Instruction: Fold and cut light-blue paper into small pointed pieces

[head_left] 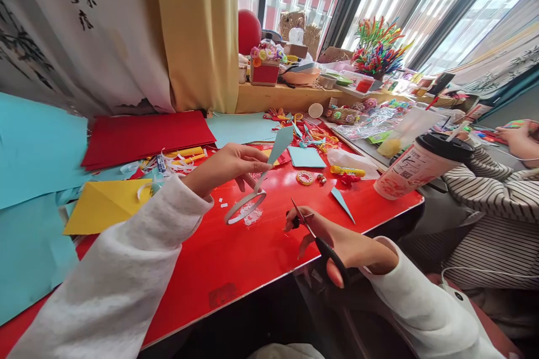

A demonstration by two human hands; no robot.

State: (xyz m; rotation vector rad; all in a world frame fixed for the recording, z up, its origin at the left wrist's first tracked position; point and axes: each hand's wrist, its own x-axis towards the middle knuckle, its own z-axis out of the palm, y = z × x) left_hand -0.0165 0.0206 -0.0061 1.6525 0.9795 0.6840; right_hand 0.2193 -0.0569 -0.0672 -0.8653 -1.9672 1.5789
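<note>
My left hand [236,165] is above the red table, its fingers closed on a pointed piece of light blue paper [281,145]. A narrow tape roll [228,216] hangs below these fingers, with a strip running up toward the paper. My right hand [343,235] is near the table's front edge, holding scissors [325,248] by their black handles. The scissor blades point up and to the left, apart from the paper. A folded light blue paper triangle [343,205] lies beyond my right hand.
Light blue squares [306,157], a yellow glue stick [347,171] and a round patterned ring [305,178] lie farther back. Red sheets [151,136] and yellow paper [103,207] are left. A lidded cup [416,168] leans at right, near another person's striped sleeve [484,179].
</note>
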